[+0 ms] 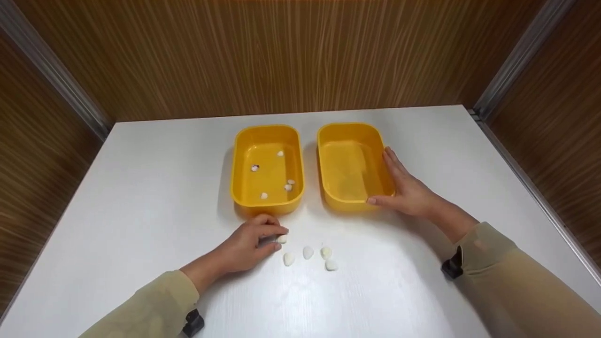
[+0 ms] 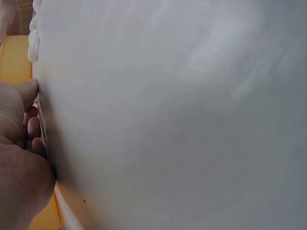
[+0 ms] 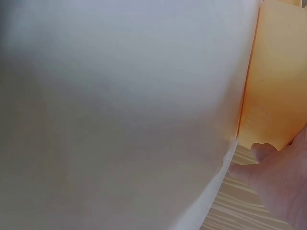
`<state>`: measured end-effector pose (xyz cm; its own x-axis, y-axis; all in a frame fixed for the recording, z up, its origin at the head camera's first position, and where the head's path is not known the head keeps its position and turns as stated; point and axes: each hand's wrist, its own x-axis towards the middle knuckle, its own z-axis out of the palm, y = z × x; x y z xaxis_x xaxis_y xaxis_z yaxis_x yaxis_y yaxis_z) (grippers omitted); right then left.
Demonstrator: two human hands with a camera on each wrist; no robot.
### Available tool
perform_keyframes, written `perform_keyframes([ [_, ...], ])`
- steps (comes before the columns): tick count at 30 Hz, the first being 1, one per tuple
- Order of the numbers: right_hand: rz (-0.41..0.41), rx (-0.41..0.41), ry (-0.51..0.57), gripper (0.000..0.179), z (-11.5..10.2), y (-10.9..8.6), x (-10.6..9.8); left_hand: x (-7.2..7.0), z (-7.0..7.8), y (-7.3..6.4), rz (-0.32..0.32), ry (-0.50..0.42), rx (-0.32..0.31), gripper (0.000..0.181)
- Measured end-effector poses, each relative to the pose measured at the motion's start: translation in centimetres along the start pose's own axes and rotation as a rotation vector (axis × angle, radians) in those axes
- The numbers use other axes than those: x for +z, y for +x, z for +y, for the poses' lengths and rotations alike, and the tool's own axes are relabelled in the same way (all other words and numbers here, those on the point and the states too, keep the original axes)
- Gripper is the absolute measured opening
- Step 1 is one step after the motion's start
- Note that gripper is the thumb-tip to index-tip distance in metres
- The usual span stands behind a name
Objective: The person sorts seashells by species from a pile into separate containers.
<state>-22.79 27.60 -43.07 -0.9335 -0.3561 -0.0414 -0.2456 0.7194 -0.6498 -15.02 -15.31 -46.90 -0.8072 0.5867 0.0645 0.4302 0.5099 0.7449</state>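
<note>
The left tub (image 1: 281, 208) held pale pieces (image 1: 264, 195) — left hand (image 1: 245, 245) pinched another piece (image 1: 282, 239); right hand (image 1: 409, 191), spread wide, touched the right tub (image 1: 346, 205).

Soft shadows, glare on white tabletop (image 1: 375, 303)

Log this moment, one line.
Left hand: pinches white piece | Right hand: touches right yellow bin | Left yellow bin: white pieces inside

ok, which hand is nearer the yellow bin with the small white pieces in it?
Left. The left hand is just in front of that bin's near end; the right hand is farther off, against the right side of the other bin.
</note>
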Motion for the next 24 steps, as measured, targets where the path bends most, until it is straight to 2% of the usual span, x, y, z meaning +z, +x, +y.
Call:
perform_keyframes([
  [8,-0.002,-0.01,-0.03,0.128,0.06,0.11,-0.18,0.19,-0.17,0.28,0.043,-0.006,0.084,0.023],
  [24,0.007,-0.001,-0.033,0.128,0.28,0.11,0.08,0.09,-0.07,0.17,0.019,-0.023,0.012,0.019],
])
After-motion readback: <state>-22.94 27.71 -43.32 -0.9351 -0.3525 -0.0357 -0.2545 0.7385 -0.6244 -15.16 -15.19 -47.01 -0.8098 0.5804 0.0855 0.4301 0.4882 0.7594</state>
